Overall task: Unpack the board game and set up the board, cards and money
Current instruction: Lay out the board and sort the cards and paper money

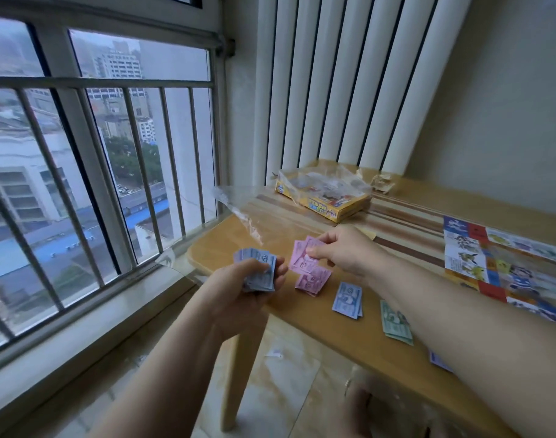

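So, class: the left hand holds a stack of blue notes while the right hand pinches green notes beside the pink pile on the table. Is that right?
Not quite. The head view shows the right hand pinching pink notes, not green ones. The green pile lies on the table. The left hand does hold the blue stack.

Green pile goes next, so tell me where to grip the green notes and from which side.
Pinch the green notes at the near short end, coming from the table edge. They lie flat, slightly fanned, and the right forearm hides their right side, so that end is likely the freest.
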`<state>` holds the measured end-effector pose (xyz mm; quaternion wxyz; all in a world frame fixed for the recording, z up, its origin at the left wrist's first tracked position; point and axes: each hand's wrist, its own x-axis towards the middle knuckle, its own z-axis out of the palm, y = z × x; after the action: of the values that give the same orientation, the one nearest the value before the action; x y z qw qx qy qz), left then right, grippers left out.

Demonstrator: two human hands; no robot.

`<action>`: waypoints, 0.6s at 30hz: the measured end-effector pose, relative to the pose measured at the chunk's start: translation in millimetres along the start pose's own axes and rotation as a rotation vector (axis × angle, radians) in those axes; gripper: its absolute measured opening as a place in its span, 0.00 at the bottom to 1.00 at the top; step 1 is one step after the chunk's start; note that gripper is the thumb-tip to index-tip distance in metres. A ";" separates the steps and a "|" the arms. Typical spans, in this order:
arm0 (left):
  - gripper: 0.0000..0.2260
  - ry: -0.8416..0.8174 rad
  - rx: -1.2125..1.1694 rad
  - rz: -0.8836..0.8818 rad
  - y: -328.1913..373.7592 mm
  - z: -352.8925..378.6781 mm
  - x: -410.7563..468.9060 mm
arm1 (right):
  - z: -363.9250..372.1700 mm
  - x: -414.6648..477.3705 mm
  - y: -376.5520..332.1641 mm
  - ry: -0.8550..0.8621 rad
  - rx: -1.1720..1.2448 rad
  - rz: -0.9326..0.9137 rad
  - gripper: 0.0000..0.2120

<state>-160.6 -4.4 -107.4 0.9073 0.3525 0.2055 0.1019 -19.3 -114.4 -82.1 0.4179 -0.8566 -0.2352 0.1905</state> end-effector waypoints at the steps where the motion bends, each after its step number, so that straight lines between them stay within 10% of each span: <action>1: 0.10 -0.009 -0.009 -0.013 1.1 -1.2 -1.2 | 3.1 1.9 4.6 0.026 -0.035 -0.010 0.06; 7: 0.11 -0.045 0.001 0.052 -3.4 4.1 -3.9 | 15.7 -6.1 21.9 0.146 -0.423 -0.116 0.14; 12: 0.12 -0.031 0.171 0.068 -15.0 15.0 -1.4 | -12.2 -30.5 2.3 0.039 0.049 -0.170 0.14; 18: 0.08 -0.106 0.234 0.035 -31.2 40.6 -2.1 | -31.2 -47.2 8.4 -0.083 -0.060 -0.148 0.10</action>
<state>-143.1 -52.2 -101.0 0.8676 0.4644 0.1614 0.0741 -39.5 -164.9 -64.6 0.3950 -0.8403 -0.3207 0.1872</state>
